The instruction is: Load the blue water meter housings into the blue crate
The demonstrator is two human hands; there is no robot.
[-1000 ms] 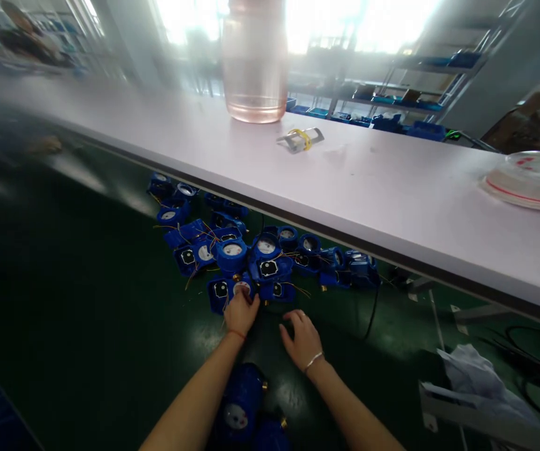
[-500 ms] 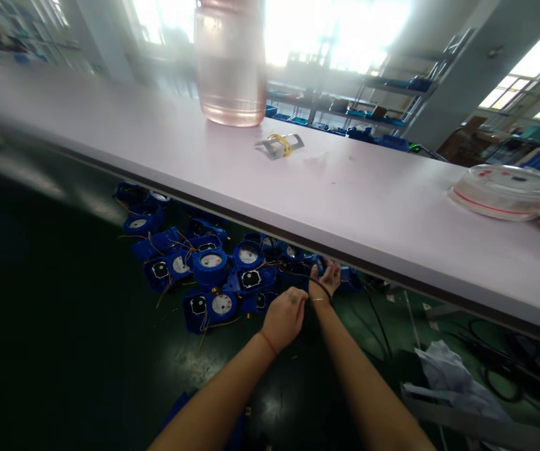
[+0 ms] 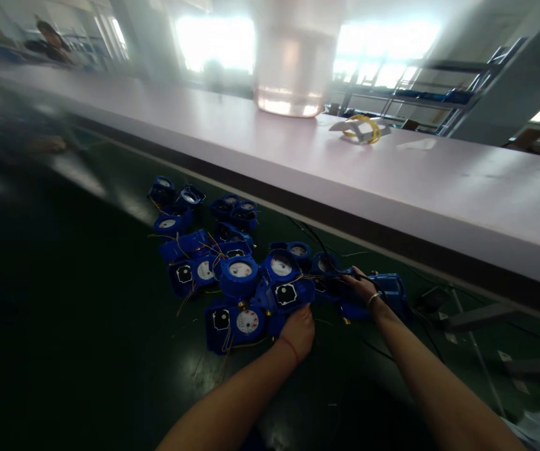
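Your left hand (image 3: 299,329) curls beside a meter (image 3: 289,293), can't tell its grip. Your right hand (image 3: 362,288) fingers wrap the end meter (image 3: 394,289); whole heap (image 3: 232,269) lies unsorted

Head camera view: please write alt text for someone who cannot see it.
Two bare hands reach into a pile of blue meters on a green surface: the left hand touches the near edge, the right hand lies on a meter at its right end. Behind, a white shelf bears a clear jar.

Left hand (image 3: 299,331) fisted, knuckles forward; right hand (image 3: 361,287) extended, fingers curled.
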